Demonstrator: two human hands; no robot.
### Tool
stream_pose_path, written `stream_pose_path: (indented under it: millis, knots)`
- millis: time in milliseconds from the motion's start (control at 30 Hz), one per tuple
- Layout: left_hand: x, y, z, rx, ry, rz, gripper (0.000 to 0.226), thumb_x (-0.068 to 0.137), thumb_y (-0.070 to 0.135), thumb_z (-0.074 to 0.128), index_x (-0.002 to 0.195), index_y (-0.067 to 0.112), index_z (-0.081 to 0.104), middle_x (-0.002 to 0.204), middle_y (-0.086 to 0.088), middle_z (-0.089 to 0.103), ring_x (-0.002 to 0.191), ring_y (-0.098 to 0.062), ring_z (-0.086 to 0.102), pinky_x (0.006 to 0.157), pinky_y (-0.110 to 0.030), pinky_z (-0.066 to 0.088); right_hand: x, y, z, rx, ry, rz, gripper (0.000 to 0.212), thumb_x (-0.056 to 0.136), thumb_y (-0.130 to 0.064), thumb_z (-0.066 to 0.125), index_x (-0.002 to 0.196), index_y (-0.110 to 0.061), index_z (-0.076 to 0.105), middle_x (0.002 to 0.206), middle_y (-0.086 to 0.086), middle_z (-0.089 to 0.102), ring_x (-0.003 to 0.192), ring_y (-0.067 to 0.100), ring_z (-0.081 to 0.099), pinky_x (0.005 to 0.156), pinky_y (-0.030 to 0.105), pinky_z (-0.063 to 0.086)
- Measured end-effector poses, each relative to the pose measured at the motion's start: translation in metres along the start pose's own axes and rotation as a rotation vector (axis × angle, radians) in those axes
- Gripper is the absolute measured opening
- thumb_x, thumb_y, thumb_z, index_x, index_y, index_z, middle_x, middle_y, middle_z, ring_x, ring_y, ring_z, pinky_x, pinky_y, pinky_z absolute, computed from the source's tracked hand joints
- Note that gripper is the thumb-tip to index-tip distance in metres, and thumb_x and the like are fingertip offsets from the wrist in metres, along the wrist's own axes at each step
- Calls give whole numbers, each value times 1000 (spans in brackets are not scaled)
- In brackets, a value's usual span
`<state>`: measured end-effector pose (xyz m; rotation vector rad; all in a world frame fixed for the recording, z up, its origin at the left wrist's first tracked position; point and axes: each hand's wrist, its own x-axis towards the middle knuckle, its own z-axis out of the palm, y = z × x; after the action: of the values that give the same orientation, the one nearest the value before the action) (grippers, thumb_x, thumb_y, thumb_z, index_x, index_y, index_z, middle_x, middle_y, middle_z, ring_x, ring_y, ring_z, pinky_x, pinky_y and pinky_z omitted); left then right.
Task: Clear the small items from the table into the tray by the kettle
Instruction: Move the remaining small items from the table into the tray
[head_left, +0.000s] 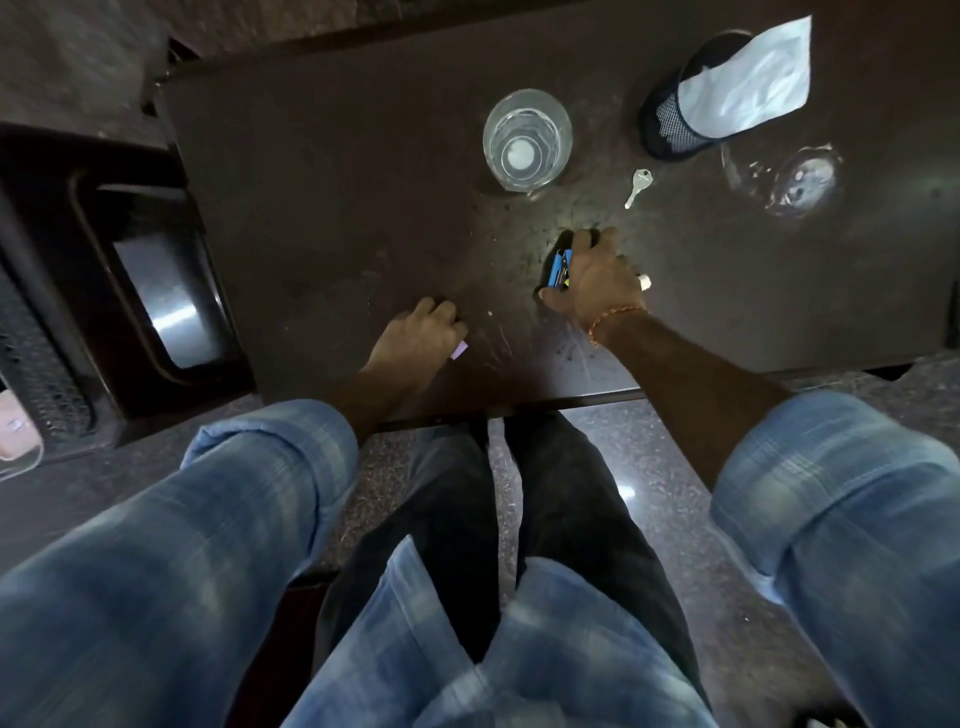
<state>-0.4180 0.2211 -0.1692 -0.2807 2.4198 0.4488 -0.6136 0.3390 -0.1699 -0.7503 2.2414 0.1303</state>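
Right hand (597, 280) curled around blue pens (560, 267), mostly hidden under the fingers; a white bit at its far side is unidentifiable. Left hand (421, 332) curled, pinching a small lilac item (459, 351), mostly covered. Dark scratched table (322, 208), near edge just beyond the knees. Key (638, 186) lies loose between glass (525, 140) and mesh holder (680, 119). Tray (156, 291) sits left of table, blurred.

Clear drinking glass (527, 140), upright, toward the far edge of the dark brown table (322, 208). Black mesh cup (675, 124), holding white paper (748, 88), near the far right corner. Second clear glass (784, 176) just beside it.
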Motion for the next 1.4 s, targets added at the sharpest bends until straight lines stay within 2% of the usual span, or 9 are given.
stream_pose_path:
  millis: [200,300,400,601,801,934,1034,1201,1401]
  knots:
    - [1,4,-3,-3,-2,-17,24,101,27,47,116,14,60,118,-7,51,109,-26,48,77,-37,46,3,-1,1,74,-33,-1,77,79,-37,76,136,-2,37,140,22,32,111,40,58,97,45,50]
    - [1,6,-5,-9,6,-44,23,93,12,59,116,16,60,118,-5,52,108,-25,48,78,-36,49,2,3,1,108,-36,-15,77,78,-36,77,136,-2,39,141,21,32,114,37,57,100,42,48]
    - [3,10,-6,-21,21,-60,27,89,8,62,115,16,60,116,-6,52,107,-25,48,78,-38,51,1,8,0,175,-44,-23,74,76,-30,81,133,-1,43,139,20,34,113,37,57,102,42,46]
    - [0,19,-6,-41,57,-66,26,89,9,62,115,15,61,114,-6,53,106,-26,49,78,-38,49,-8,18,-1,243,-9,-32,59,79,-12,76,129,-2,47,139,20,36,109,35,60,102,39,46]
    - [-25,26,-31,-55,85,-109,23,93,16,58,115,13,63,113,-9,54,107,-28,50,79,-41,50,-42,16,-28,265,37,-62,61,78,-7,76,131,-4,45,134,22,40,110,39,58,99,41,47]
    - [-57,27,-69,-102,146,-182,20,92,22,60,110,16,65,112,-8,54,108,-29,51,80,-41,48,-78,5,-63,238,56,-166,58,77,-9,75,127,-2,46,129,23,45,108,39,57,92,37,47]
    - [-91,20,-98,-79,213,-199,22,92,30,56,110,19,64,112,-8,54,108,-29,50,77,-39,45,-103,-12,-85,165,90,-273,54,77,-11,75,124,-4,48,125,21,49,107,36,56,88,35,44]
    - [-180,-20,-107,-29,303,-325,32,98,34,41,118,19,61,118,-6,53,113,-27,48,79,-39,44,-140,-71,-98,56,72,-433,62,82,-14,71,135,-7,40,124,18,51,107,37,58,88,43,50]
    - [-333,-97,-44,-139,400,-602,22,93,31,54,109,20,64,113,-6,57,111,-28,53,79,-41,48,-189,-201,-74,-6,47,-636,64,75,-12,76,129,-13,44,127,9,48,109,31,58,90,35,47]
